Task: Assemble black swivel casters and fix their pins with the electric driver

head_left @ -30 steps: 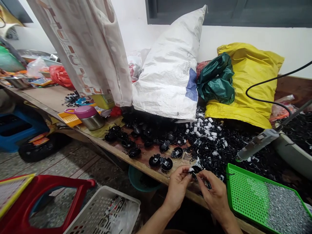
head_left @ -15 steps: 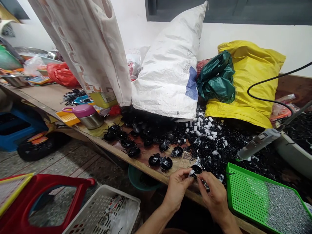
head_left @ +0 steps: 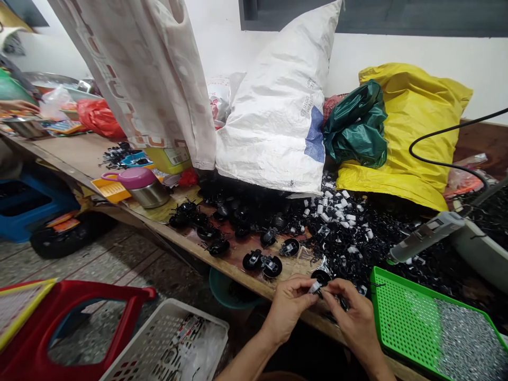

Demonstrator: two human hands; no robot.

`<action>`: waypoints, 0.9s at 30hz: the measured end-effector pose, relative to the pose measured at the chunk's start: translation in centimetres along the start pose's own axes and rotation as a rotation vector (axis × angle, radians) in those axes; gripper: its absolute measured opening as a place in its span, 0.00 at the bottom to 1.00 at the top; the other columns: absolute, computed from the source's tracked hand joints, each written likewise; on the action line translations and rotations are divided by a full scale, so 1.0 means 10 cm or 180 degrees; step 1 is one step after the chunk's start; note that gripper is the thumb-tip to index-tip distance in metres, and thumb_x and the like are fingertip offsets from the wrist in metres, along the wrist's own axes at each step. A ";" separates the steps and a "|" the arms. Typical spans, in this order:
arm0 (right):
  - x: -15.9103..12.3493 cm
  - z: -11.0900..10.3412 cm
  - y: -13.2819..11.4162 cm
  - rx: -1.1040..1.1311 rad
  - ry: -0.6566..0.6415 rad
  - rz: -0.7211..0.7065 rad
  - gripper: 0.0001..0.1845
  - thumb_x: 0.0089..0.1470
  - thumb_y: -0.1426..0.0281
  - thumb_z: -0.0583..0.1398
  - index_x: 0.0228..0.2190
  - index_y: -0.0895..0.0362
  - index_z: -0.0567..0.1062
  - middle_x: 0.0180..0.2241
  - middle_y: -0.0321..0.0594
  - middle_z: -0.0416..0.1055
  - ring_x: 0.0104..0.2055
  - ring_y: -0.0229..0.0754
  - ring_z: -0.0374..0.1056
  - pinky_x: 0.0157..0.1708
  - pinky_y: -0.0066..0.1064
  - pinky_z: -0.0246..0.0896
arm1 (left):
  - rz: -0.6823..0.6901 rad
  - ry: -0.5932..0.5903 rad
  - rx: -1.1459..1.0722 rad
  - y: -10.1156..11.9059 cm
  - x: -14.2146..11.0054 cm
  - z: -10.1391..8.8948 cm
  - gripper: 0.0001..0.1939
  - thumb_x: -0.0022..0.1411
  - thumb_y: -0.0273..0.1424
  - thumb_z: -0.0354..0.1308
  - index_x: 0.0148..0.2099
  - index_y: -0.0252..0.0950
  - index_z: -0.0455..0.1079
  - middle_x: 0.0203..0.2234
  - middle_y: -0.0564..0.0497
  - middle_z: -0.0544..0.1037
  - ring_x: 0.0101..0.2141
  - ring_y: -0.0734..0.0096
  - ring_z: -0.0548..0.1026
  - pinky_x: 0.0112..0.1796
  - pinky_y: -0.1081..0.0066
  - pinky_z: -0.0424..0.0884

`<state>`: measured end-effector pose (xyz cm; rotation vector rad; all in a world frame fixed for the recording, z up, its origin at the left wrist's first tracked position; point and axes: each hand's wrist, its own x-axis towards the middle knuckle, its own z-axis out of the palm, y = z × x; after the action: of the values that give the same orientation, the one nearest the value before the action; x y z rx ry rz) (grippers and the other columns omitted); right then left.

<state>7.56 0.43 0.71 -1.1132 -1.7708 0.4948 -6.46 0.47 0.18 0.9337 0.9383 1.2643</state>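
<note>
My left hand (head_left: 289,306) and my right hand (head_left: 353,312) meet over the table's front edge. A small silver-and-white clip (head_left: 315,287) sits in my left fingertips. My right fingers pinch a round black plastic part (head_left: 320,276) touching that clip, and they partly hide its underside. Several similar black parts, such as one (head_left: 272,266), lie on the wooden table (head_left: 238,259) to the left of my hands. To the right, a heap of black and white plastic scraps (head_left: 349,238) spreads beyond my right hand.
A green perforated tray (head_left: 400,317) holding silver pieces stands at the right, below a grey electric tool (head_left: 426,236). Large white (head_left: 273,116) and yellow (head_left: 413,132) sacks line the back. A co-worker's hand (head_left: 18,107) shows far left. A red stool (head_left: 79,317) and white crate (head_left: 170,338) stand below.
My hands have drawn closer around the black part and clip. A co-worker's hand has appeared at the far left. The view has shifted slightly.
</note>
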 end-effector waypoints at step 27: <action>-0.39 -0.08 0.14 -0.0687 -0.0217 -0.0588 0.17 0.48 0.77 0.55 0.43 0.57 0.66 0.36 0.46 0.67 0.39 0.43 0.65 0.36 0.34 0.65 | -0.1245 0.0139 -0.0693 -0.08 -0.19 0.19 0.11 0.40 0.28 0.62 0.31 0.30 0.73 0.24 0.48 0.74 0.27 0.72 0.68 0.31 0.72 0.62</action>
<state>9.38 -2.26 -1.92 -1.0755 -2.0007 0.2362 -4.54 -1.59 0.23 0.5223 0.9418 1.0288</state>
